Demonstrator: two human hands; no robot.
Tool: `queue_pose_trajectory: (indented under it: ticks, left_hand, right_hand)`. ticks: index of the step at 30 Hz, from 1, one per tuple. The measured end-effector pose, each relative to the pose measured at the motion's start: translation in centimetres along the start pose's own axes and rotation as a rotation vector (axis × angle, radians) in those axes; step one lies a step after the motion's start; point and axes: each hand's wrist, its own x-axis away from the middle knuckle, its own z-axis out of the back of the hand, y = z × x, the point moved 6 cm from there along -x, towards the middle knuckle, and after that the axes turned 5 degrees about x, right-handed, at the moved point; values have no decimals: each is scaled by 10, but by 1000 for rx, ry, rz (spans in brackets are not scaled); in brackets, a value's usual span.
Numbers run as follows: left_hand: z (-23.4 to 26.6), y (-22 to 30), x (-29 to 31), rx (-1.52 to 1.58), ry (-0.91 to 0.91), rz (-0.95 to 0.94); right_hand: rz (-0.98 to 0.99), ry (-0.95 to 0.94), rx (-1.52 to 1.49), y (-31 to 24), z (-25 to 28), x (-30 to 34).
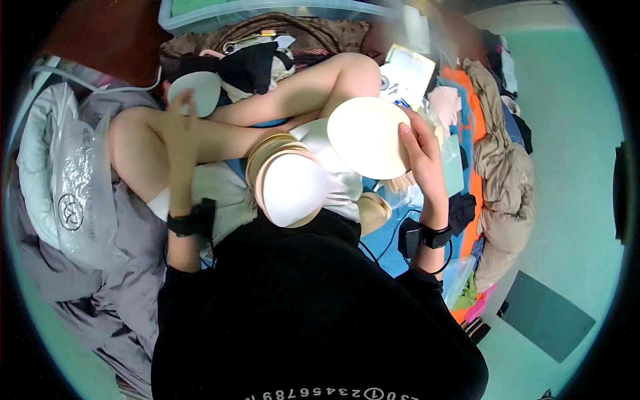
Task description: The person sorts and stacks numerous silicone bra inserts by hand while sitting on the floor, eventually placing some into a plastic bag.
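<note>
Floor: pale green, stretching down your right!
Mat: dark, flat, near right.
Brown panel: there, at your far left.

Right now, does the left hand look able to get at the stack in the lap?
Probably yes: nothing covers the stack, and the way from the left hand looks unblocked.

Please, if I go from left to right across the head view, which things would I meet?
Clear plastic bag, left hand, stack of rounded pads, cream oval pad, right hand, crumpled tan cloth.
</note>
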Motion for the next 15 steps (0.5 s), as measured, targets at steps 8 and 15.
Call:
queue_pose_trajectory:
  ticks: [8,15]
  left_hand:
    - [-106,109,57,1000,-540,620]
    - [-122,104,57,1129,-388,757]
  right_hand:
    - [176,-19,135,-18,-55,-26]
    - [255,-26,62,-13,-73,-39]
